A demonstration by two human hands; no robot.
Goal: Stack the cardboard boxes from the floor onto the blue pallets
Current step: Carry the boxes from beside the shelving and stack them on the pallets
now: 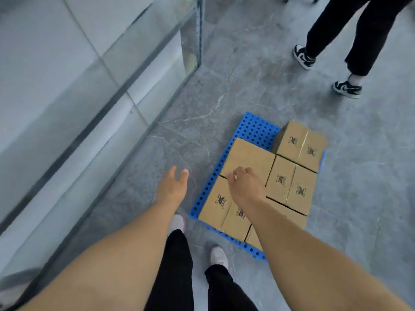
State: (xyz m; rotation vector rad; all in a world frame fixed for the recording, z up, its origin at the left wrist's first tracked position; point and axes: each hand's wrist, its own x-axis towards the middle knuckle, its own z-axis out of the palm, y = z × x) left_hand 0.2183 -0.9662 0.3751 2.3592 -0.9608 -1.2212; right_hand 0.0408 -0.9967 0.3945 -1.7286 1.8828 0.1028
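A blue perforated pallet [251, 129] lies on the grey floor, right of centre. Several brown cardboard boxes cover most of it: a plain-topped box [251, 157], a printed box [221, 206] at the near left, another printed box [290, 186] in the middle right and a far box [301, 144]. My right hand [246, 184] hovers over the seam between the plain-topped box and the near-left box, fingers loosely curled, holding nothing. My left hand [173, 187] hangs over bare floor left of the pallet, fingers straight and empty.
A glass wall with a metal frame [197, 32] runs along the left. Another person's legs and black-and-white shoes [347, 88] stand at the upper right. My own feet [219, 257] stand just before the pallet's near edge.
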